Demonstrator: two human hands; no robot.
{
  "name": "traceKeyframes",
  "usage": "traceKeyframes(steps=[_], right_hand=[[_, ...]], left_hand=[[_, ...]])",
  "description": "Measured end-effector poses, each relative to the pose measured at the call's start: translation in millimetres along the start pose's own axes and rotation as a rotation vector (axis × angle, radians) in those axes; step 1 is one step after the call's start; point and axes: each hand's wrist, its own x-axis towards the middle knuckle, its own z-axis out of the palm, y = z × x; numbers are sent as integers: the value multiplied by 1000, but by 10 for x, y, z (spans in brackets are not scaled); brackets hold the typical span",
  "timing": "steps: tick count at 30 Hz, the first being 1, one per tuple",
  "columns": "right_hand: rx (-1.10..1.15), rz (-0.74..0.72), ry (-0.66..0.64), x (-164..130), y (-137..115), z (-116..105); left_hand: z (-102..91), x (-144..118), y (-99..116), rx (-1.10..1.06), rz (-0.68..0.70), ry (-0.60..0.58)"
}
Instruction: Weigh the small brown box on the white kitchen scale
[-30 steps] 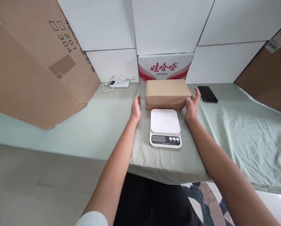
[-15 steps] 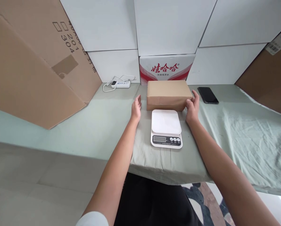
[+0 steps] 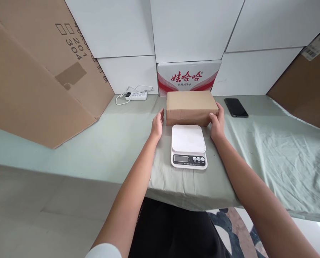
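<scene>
A small brown cardboard box [image 3: 192,101] lies on the green cloth, just behind a white kitchen scale [image 3: 188,139]. My right hand [image 3: 217,122] grips the box's right end, thumb on the front face near the corner and fingers around the side, partly hidden. At the left end, my left hand [image 3: 157,124] is held upright with its fingers stretched out, a narrow gap away from the box. The scale's plate carries nothing, and its dark panel with a display and buttons faces me.
Behind the box stands a white and red carton [image 3: 188,77] against white panels. A power strip with a white cable [image 3: 136,95] lies at the back left, a black phone [image 3: 236,108] to the right. Large cardboard boxes [image 3: 42,82] flank the cloth-covered table [image 3: 95,154].
My left hand has moved right, closer to the box's left end. My right hand has closed in on the right end. The box and the scale stay in place.
</scene>
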Motion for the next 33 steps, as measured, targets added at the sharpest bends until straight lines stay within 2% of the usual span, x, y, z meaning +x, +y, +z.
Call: traceKeyframes(steps=[8,18,26,33], right_hand=[[21,39,-23,2,-71,-4],[-52,-26,-46,-11,-73,-8],[-88,15,-43,-47,-175,18],[-116,13,-33,-51,-152,27]], left_hand=[[11,-29,-19,9,43,-50],[52,-77,24,42,22,-56],[49,-80,-22,78,61,-84],[37,-87,-28,102,62,-90]])
